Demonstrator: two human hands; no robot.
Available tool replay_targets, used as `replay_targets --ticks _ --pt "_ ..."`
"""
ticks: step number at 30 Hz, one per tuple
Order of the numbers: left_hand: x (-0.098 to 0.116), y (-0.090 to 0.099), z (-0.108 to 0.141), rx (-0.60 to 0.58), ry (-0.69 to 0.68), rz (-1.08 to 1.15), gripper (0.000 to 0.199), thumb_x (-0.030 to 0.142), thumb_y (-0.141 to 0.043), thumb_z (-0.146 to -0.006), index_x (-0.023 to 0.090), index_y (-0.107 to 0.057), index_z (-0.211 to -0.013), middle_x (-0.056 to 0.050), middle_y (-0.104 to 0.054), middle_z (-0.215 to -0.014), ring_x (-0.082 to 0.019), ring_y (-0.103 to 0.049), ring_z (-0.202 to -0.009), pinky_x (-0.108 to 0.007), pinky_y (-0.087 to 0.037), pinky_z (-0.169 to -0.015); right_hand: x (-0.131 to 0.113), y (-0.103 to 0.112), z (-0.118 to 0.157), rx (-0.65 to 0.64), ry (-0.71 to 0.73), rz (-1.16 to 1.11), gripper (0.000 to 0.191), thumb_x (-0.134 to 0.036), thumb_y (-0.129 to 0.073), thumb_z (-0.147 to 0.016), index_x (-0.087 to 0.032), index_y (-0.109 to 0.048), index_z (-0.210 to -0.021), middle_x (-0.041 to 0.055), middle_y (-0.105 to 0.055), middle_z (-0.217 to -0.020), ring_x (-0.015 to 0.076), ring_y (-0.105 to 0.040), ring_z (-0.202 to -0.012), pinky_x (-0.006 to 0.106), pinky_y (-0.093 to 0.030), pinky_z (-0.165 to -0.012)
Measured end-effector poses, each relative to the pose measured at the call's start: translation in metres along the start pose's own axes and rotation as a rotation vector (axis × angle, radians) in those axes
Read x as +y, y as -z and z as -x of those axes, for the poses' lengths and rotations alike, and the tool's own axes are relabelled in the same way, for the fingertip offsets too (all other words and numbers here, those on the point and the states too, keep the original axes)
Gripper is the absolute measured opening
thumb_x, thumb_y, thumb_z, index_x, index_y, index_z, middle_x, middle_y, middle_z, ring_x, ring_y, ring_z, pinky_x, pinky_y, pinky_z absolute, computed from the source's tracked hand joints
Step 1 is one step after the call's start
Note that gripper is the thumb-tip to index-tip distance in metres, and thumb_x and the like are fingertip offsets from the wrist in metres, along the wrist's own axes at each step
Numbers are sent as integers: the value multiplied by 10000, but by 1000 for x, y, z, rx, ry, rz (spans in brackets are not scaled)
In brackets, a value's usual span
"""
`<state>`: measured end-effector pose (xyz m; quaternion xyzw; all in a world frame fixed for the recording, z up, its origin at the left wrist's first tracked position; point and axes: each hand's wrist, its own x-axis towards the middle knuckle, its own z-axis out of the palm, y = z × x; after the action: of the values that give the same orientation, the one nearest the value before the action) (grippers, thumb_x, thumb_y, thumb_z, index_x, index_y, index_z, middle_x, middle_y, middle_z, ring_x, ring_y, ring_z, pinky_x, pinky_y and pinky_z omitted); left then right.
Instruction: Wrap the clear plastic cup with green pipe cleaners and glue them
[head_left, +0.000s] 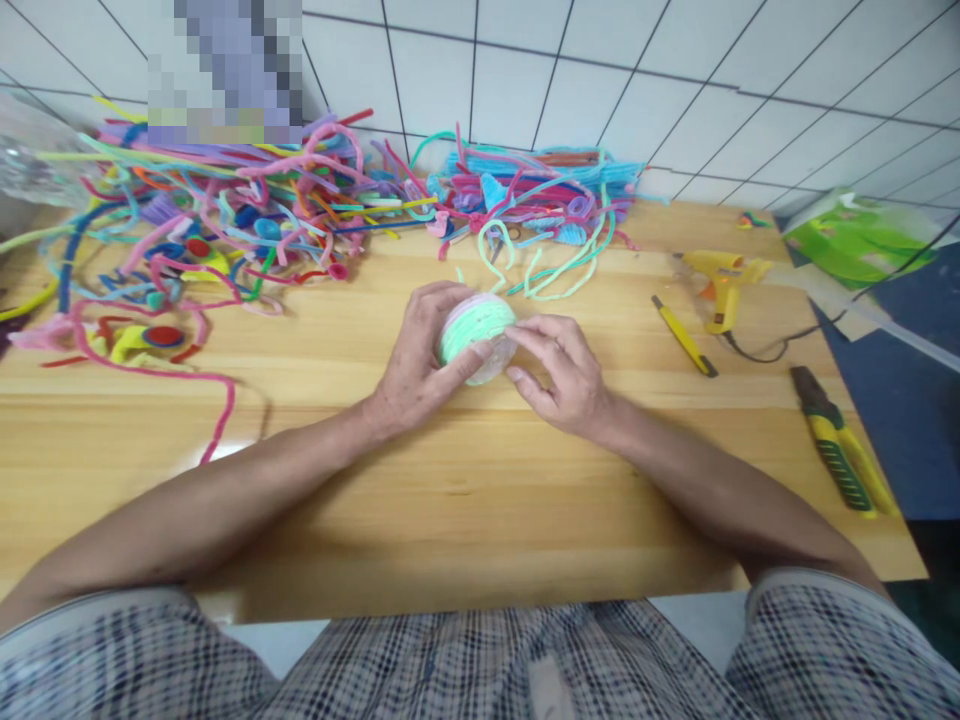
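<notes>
A round ball, wrapped in mint green and pale pink pipe cleaner with a bare clear patch at its lower right, is held over the middle of the table. My left hand curls around its left side, the thumb lying across the front. From the right, my right hand has its fingertips against the ball's edge, beside the clear patch. The right thumb sits just below. Loose mint green pipe cleaners lie on the wood behind the ball.
Heaped pipe cleaners in many colours line the back by the tiled wall. To the right are a yellow glue gun with a cord, a yellow utility knife and yellow-and-black pliers. A pink strand trails at left.
</notes>
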<state>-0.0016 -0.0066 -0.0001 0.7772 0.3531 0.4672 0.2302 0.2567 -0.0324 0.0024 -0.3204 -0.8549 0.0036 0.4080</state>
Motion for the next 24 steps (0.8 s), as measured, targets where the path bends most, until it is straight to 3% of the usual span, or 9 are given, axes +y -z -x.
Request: replay_targets --ticks 13,24 --pt "0 1 -2 -8 -37 0 552 609 -698 -1116 307 -547 -1553 -140 -665 -1520 -331 -622 -1496 -587 -550 -1287 -1 -1 -3 56 41 -34 710 -201 -702 -1058 -253 -525 -1743 174 -736 -1430 329 -741 -1321 544 -693 -1083" --pt "3 3 -2 -20 47 64 541 612 -694 -1108 263 -557 -1498 -149 -643 -1516 -324 -644 -1461 -554 -549 -1281 -2 -2 0 25 65 -17 751 -206 -695 -1064 -235 -462 -1777 194 -731 -1469 345 -744 -1349 564 -692 -1097"
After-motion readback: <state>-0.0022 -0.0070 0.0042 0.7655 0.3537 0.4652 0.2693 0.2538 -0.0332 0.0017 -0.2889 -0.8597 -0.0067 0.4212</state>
